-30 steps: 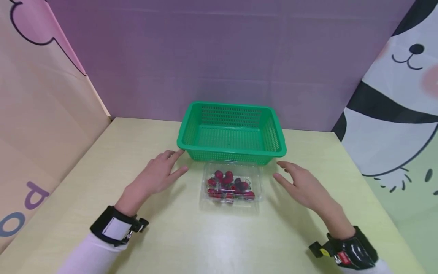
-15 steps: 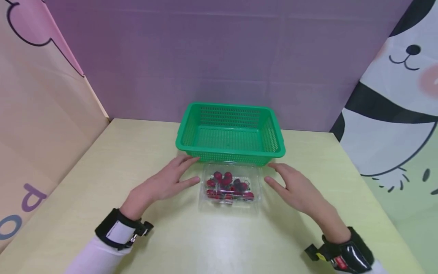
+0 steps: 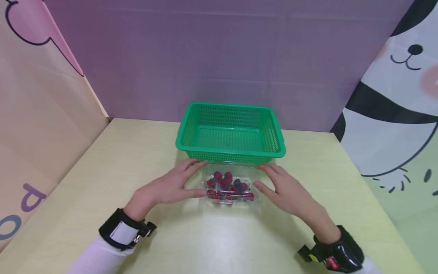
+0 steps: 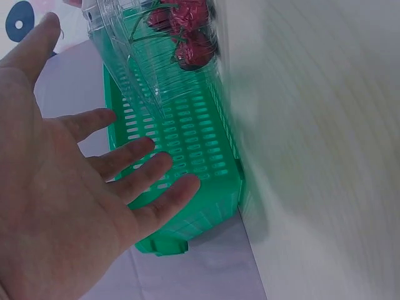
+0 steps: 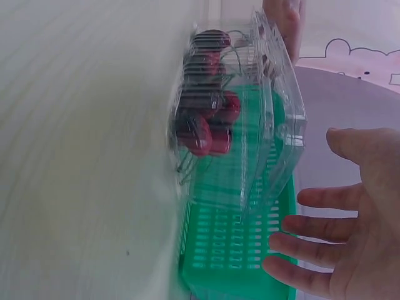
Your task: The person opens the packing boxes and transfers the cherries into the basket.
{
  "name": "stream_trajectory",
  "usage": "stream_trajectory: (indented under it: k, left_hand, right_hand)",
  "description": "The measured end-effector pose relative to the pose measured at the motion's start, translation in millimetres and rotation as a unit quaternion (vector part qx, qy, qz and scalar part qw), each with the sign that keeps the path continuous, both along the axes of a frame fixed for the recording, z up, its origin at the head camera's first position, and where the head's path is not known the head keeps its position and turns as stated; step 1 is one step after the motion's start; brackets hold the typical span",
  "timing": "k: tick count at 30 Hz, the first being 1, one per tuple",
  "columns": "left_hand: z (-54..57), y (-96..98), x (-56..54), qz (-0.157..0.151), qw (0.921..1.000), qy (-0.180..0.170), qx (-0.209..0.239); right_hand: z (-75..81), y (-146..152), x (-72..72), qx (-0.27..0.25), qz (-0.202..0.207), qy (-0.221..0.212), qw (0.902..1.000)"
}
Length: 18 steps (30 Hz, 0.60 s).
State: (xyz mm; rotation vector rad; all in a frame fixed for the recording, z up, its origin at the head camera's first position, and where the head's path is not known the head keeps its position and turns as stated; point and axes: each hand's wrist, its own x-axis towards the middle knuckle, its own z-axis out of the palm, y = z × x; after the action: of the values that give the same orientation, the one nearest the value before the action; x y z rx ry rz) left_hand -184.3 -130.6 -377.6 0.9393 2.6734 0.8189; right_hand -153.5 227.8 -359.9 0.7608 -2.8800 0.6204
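A clear plastic clamshell box (image 3: 251, 174) with a lid stands on the table, just in front of a green basket. Dark red cherries (image 3: 227, 182) with green stems lie inside it. My left hand (image 3: 172, 184) is at the box's left side, fingers spread and straight, thumb tip near the front left corner. On the opposite side my right hand (image 3: 285, 188) hovers with fingers extended, its thumb and fingertips overlapping the box's right edge in the head view. Both wrist views show the palms facing the box (image 5: 262, 125), fingers apart and nothing gripped.
The green plastic basket (image 3: 232, 152) with slotted walls stands right behind the box, with nothing in it. A pale wooden table (image 3: 226, 239) lies beneath. Behind rises a purple backdrop (image 3: 219, 53), with printed panels at both sides.
Both hands have moved inward toward the box, the left going right and the right going left. The box and basket have stayed in place.
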Motion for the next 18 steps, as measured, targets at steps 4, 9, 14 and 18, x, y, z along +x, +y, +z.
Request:
stream_trajectory:
  k: [4, 9, 14, 18]
  left_hand:
    - [0.6, 3.0, 0.7, -0.001, 1.0, -0.002, 0.003]
    - [-0.1, 7.3, 2.3, -0.004, 0.9999, -0.01, 0.003]
    - [-1.0, 10.3, 2.6, -0.019, 0.9998, -0.01, 0.002]
    - [-1.8, 11.8, 2.0, -0.026, 0.9997, -0.002, -0.003]
  right_hand:
    - [0.1, -5, 1.4, 0.0, 0.006, 0.002, 1.0]
    - [-2.3, -10, 1.4, -0.003, 0.023, 0.011, 0.9997]
    - [-6.0, -13, -0.2, 0.001, 0.043, 0.019, 0.9989]
    - [-8.9, -18, -3.1, 0.012, 0.063, 0.034, 0.9973]
